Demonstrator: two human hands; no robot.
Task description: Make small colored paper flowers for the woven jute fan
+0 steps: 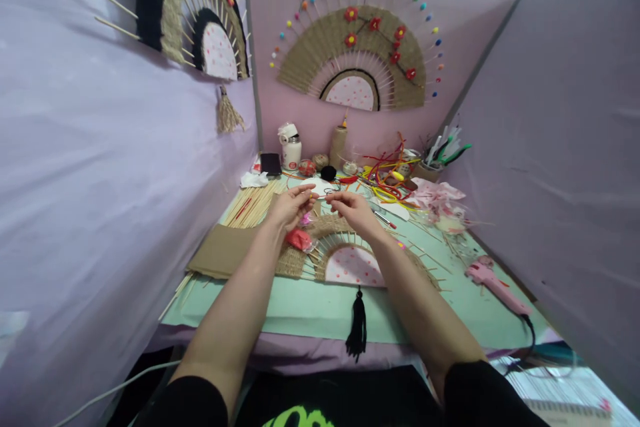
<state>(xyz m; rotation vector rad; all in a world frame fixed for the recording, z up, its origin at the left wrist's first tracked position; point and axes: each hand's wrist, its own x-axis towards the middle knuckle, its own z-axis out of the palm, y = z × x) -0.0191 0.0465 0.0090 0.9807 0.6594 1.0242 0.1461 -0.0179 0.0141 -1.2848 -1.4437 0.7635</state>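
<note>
My left hand point(293, 207) is raised over the table with its fingertips pinched together, a speck of yellow showing at them. Close by on the right, my right hand point(354, 210) pinches too, and a thin red strand point(321, 197) seems to run between the two; its exact kind is too small to tell. Below them lies a woven half-round fan point(337, 222) with thin sticks, a dotted white centre point(353, 265) and a black tassel point(357, 327) hanging over the front edge. Plastic-wrapped red pieces point(299, 239) rest on the fan near my left wrist.
Brown cardboard point(220, 250) and thin sticks point(255, 205) lie left. Behind stand a white bottle point(290, 147), coloured pipe cleaners point(393, 177) and a tool holder point(429, 169). A pink glue gun point(500, 288) with a cord lies right. Finished fans point(310, 57) hang on the partitions.
</note>
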